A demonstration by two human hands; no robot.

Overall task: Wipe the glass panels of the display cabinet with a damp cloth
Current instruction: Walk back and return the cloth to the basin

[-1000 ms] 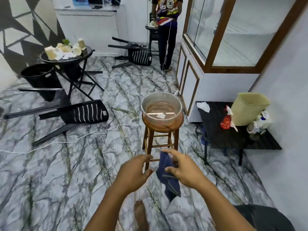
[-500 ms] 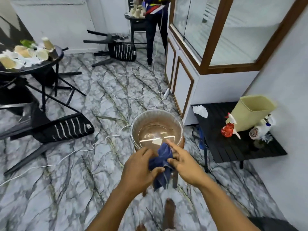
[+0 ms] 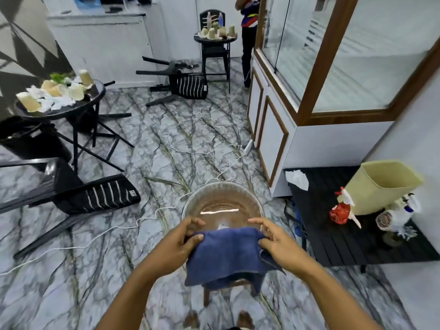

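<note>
- Straight ahead, a clear glass bowl of water [image 3: 250,198] on a wooden stool [image 3: 206,296] blocks the way, with a blue cloth [image 3: 226,256] hiding its near rim.
- Right, a low black slatted desk [image 3: 333,239] with a beige plastic bin [image 3: 381,186] fronts the wood-framed glass cabinet's [image 3: 319,67] side panel.
- Marbled floor [image 3: 202,139] along the cabinet front lies open up to a standing person [image 3: 248,44].
</note>
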